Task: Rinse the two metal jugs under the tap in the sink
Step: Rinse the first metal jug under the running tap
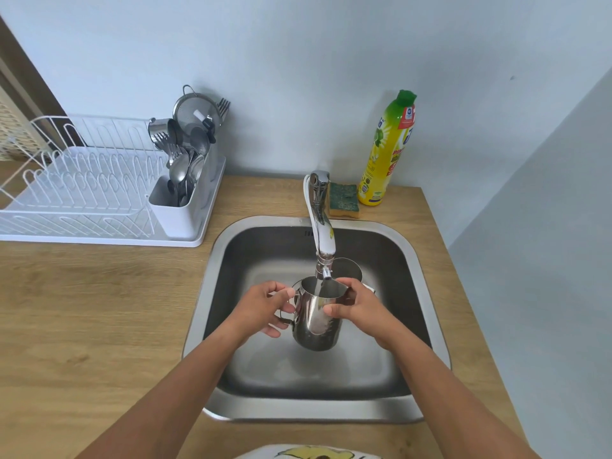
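A light wood-grain bench (82, 293) runs across the view under a pale blue wall (298, 61). On its far left stands a white wire dish rack (76, 180) on a white tray, its plate slots bare. At the rack's right end is a white cutlery holder (185, 207) packed with spoons and forks, with a metal strainer (195, 111) propped above it against the wall. In front of the rack lies a broad stretch of bare bench up to the rounded steel rim of the sink (212, 260), which is set into the bench. The left hand (261, 309) reaches over the basin with its fingers curled round the handle of the near metal jug (316, 323). The jug is held upright above the sink floor, right under the spout of the chrome tap (323, 226), and a thin stream of water falls into its mouth. The right hand (359, 304) clasps the jug's other side, thumb on the polished wall and fingers wrapped over toward the rim. Just behind that hand the second metal jug (349, 268) stands in the sink, partly hidden by the spout. Behind the sink, a green-and-yellow sponge (342, 200) lies beside the tap base, and a yellow dish soap bottle (385, 150) with a green cap stands just right of it against the wall. Right of the sink only a narrow strip of bench remains before the side wall (546, 260) closes in.
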